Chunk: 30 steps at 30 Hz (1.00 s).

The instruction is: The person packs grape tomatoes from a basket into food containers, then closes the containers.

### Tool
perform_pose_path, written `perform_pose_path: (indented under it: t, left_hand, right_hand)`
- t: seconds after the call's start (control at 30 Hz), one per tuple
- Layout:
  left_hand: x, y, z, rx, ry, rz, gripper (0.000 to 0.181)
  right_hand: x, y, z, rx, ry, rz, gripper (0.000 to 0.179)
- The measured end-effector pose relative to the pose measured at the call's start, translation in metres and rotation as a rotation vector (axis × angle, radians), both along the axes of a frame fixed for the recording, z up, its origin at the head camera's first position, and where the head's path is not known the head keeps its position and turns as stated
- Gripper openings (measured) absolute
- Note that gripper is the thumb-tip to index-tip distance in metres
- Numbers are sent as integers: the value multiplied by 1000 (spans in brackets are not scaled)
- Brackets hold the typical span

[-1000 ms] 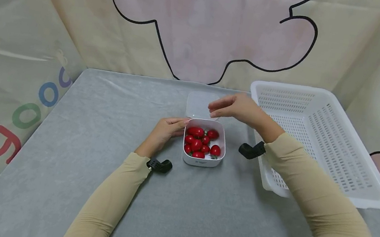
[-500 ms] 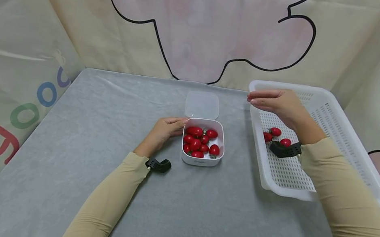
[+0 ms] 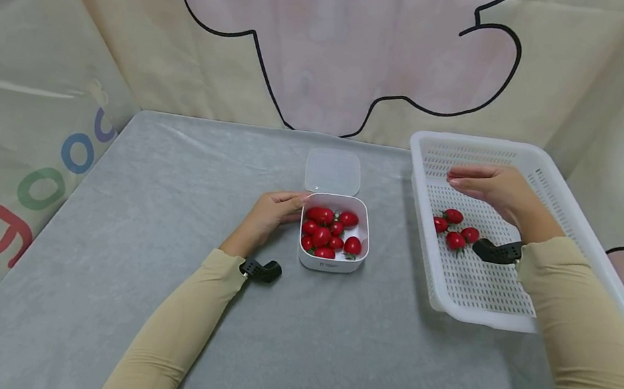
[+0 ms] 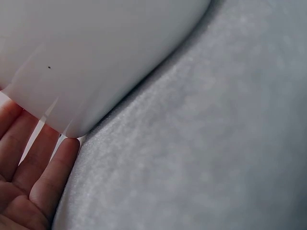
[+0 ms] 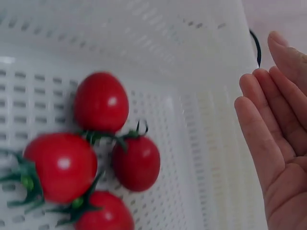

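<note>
- Toward the near edge of the grey-draped bench [image 3: 269, 356] come our two sleeves [image 3: 163, 340], each wrist bearing a small black camera [image 3: 260, 270].
- On our right, standing on the bench, is the white basket [image 3: 475, 315]; its wide floor, we judge, suits spreading fruit out, and its slots would let air or water pass.
- At the middle we have the white box [image 3: 328, 265], with a cluster of red tomatoes [image 3: 320, 237] inside, set within reach of both hands.
- Against the box's left side rests our left hand [image 3: 269, 213], fingers straight along the wall, thumb tip at the far corner, probably to steady it.
- Inside the basket's left part lie four more tomatoes [image 3: 455, 241], close together, green stems showing; that side is nearest the box, so the shorter reach may explain the spot.
- Over the basket hangs our right hand [image 3: 497, 188], fingers extended, thumb apart, holding nothing and clear of the fruit.
- Just behind the box lies its translucent lid [image 3: 333, 172], leaving the top accessible; we cannot tell whether it is attached.
- Farthest off, a patterned curtain [image 3: 324, 35] backs the bench.
</note>
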<state>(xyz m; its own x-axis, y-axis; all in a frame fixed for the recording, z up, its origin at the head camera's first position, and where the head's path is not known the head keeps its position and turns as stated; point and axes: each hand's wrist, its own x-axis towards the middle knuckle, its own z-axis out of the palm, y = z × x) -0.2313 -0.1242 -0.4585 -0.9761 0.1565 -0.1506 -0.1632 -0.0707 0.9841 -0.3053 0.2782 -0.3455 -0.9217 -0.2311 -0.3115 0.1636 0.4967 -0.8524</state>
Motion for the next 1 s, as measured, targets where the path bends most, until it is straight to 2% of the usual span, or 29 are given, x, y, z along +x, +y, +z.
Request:
perform_pose_path:
  t: [0.13, 0.33, 0.8, 1.0]
  left_hand:
    - [0, 0, 0, -2, 5, 0, 36]
    - [0, -1, 0, -2, 6, -2, 36]
    - [1, 0, 2, 6, 1, 5, 36]
    - [2, 0, 2, 10, 2, 4, 36]
  right_hand:
    - [-3, 12, -8, 65, -46, 5, 59]
    - [-6, 28, -21, 90, -130, 49, 57]
    - [-5, 32, -32, 216, -160, 149, 60]
    - [-5, 28, -36, 284, -163, 144, 57]
